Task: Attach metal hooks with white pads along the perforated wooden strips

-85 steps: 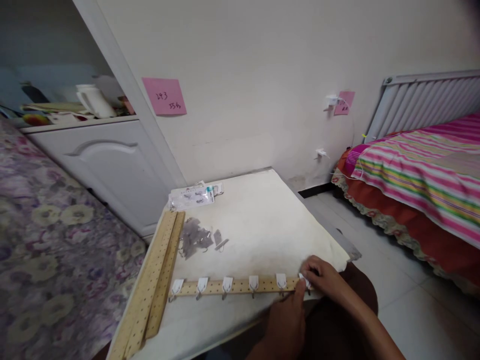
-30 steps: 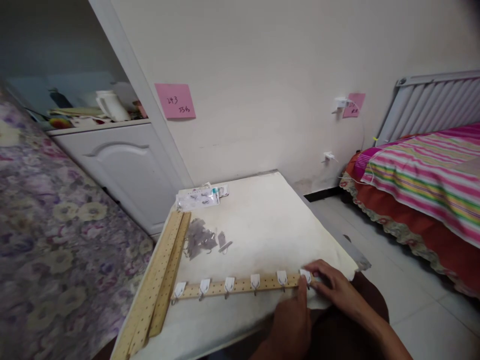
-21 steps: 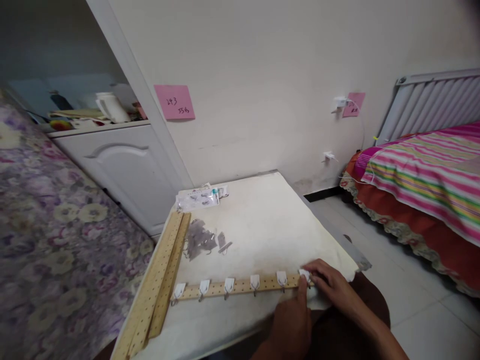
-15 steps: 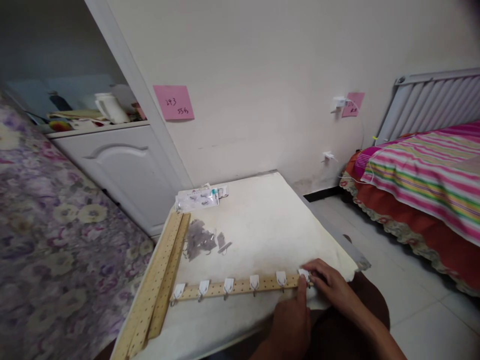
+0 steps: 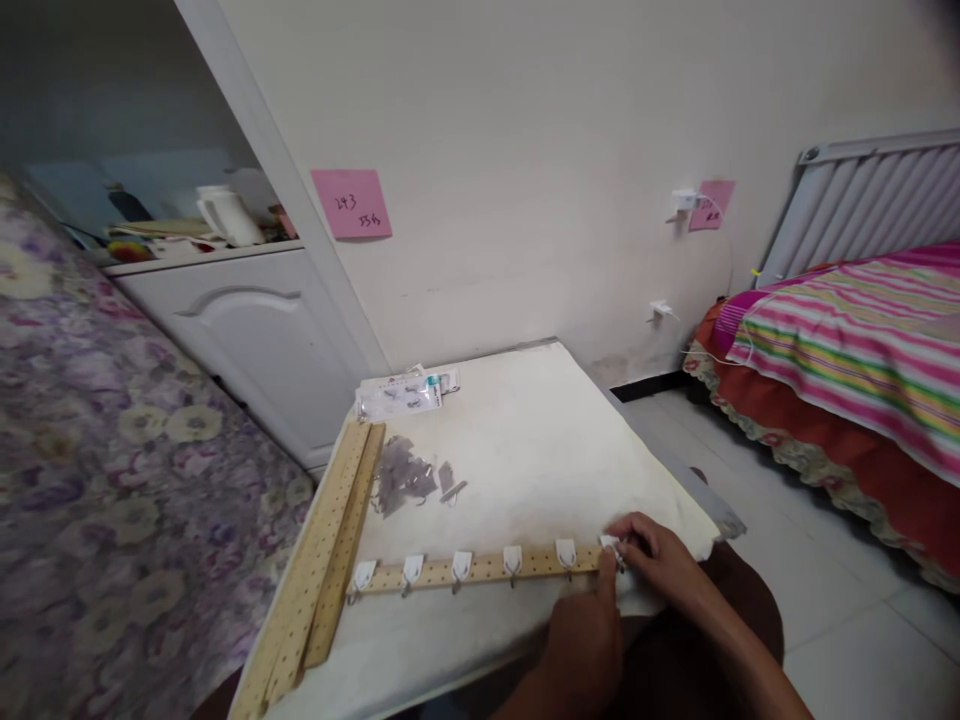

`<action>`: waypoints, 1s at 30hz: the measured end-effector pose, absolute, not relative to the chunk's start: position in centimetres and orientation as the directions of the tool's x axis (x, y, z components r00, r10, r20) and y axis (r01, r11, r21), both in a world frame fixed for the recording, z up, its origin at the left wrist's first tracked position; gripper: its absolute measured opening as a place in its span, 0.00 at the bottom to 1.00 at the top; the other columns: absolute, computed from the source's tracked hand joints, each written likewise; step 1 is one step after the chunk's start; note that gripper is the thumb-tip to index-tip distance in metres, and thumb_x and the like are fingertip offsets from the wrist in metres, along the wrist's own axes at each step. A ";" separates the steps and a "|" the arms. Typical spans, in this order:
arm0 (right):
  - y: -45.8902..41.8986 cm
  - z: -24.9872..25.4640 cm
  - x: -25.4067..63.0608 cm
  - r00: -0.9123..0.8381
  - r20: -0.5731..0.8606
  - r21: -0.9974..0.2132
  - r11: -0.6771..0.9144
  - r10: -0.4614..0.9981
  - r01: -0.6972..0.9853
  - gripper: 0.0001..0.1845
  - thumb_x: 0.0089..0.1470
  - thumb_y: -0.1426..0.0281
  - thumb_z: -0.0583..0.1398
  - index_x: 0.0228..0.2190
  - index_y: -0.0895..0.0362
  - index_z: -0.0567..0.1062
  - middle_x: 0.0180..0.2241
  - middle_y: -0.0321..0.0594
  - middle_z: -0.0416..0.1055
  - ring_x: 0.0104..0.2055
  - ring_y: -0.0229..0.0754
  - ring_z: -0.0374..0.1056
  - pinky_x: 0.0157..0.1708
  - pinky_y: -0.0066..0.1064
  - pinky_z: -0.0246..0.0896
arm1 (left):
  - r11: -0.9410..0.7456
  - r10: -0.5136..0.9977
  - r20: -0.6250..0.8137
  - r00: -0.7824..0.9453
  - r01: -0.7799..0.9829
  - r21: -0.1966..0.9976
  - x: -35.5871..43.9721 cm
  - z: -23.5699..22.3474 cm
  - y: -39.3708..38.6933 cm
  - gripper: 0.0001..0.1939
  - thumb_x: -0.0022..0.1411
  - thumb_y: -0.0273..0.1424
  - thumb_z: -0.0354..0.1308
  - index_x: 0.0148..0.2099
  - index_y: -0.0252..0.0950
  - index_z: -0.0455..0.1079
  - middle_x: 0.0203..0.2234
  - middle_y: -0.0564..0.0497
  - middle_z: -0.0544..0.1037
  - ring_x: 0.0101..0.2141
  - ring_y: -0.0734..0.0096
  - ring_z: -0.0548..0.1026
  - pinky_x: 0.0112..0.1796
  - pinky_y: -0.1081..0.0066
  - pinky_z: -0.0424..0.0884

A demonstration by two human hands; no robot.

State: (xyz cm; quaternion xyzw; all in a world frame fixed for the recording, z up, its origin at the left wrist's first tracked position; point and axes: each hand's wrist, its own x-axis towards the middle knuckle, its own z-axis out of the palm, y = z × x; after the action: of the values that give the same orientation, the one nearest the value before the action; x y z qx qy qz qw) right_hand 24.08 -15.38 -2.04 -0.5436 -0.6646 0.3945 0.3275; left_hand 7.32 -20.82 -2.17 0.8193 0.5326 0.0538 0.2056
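A narrow wooden strip [image 5: 480,570] with rows of small holes lies across the front of the pale tabletop. Several white hooks sit along it, among them one hook [image 5: 512,560] near its middle. At the strip's right end, my right hand [image 5: 660,560] pinches the last white hook [image 5: 609,542] between thumb and fingers. My left hand [image 5: 585,640] comes from below, its index finger stretched onto the lower part of that same hook and the strip's end. Its other fingers are curled in and partly hidden. My fingers cover much of this hook.
Two longer perforated wooden strips [image 5: 322,560] lie along the table's left side. Beside them is a pile of grey-backed hooks [image 5: 405,475]. Hook packaging [image 5: 397,395] rests at the back left. A bed [image 5: 847,340] stands at right, a floral curtain [image 5: 135,500] at left.
The view has shifted slightly. Both hands stay at the same hook on the strip's right end, with only a small change in finger position.
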 end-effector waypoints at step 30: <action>-15.5 -1.2 25.1 -0.055 0.038 -0.966 0.051 0.998 0.253 0.18 0.50 0.55 0.58 0.35 0.55 0.76 0.37 0.43 0.76 0.43 0.50 0.69 0.45 0.39 0.63 | -0.430 0.840 -0.012 0.543 0.680 0.594 2.4 -0.4 -22.8 0.27 0.64 0.30 0.43 0.64 0.36 0.54 0.49 0.40 0.76 0.44 0.54 0.77 0.44 0.60 0.72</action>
State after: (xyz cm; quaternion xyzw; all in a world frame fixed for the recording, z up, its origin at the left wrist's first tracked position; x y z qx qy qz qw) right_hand 25.15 -15.51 -1.24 -0.5360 -0.5834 0.4326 0.4303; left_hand 2.45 -22.76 -0.41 0.8333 0.4558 0.1444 0.2775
